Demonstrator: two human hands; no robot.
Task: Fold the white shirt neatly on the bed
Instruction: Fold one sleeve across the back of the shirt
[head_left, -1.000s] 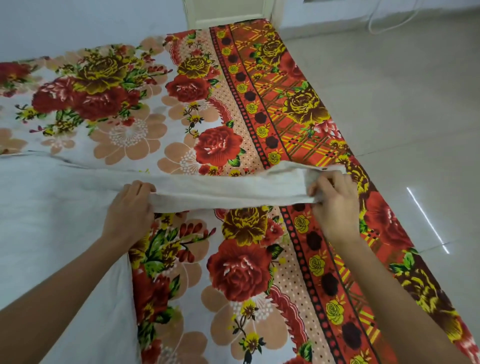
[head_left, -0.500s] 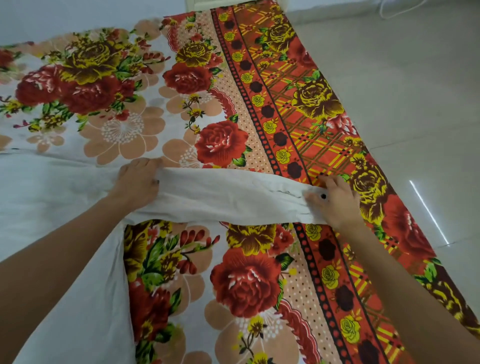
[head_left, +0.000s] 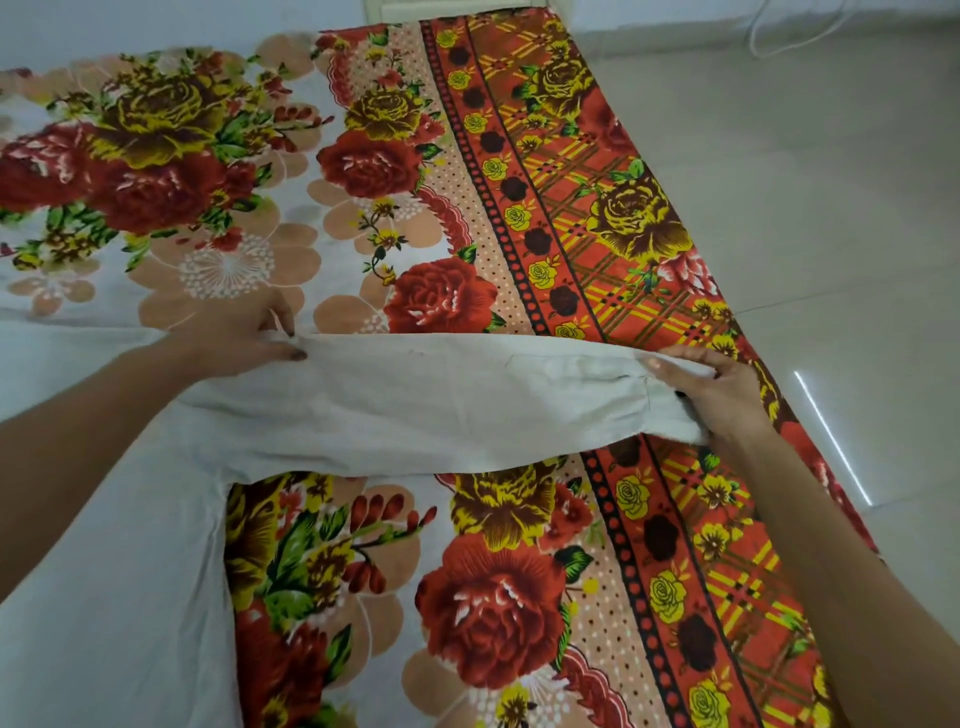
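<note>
The white shirt (head_left: 93, 545) lies spread over the left part of the bed, with one long sleeve (head_left: 441, 400) stretched out to the right across the flowered bedsheet (head_left: 498, 613). My left hand (head_left: 244, 338) pinches the sleeve's upper edge near the shoulder. At the cuff end, my right hand (head_left: 717, 389) grips the sleeve, fingers curled over its top edge. The sleeve is held flat and taut between both hands.
The bed's right edge (head_left: 810, 467) runs diagonally beside a pale tiled floor (head_left: 831, 208). A white cable (head_left: 769, 36) lies on the floor at the far right. A wall and a door frame (head_left: 447, 8) stand beyond the bed's far end.
The sleeve has been spread wider and flatter between my hands. My left hand went from lying over the shoulder area to pinching the sleeve's edge, and my right hand still grips the cuff.
</note>
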